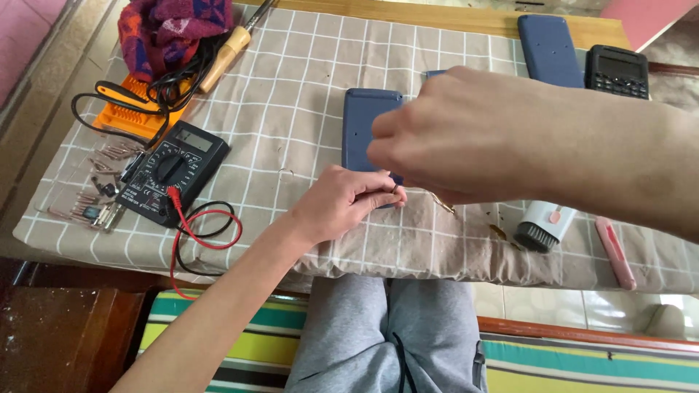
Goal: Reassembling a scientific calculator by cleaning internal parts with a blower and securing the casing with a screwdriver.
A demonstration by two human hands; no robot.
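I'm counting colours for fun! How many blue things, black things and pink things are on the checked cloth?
Blue: 2, the case back by the hands and the blue cover.
Black: 2, the multimeter and the calculator.
Pink: 1, the pink tool.
Total: 5

Lighting: soft, even daylight — bright, no harsh glare. Shadows: faint, under the hands on the checked cloth (291, 109). Focus: right hand (466, 131) slightly motion-blurred; table items sharp. Edges — mild wide-angle stretch.
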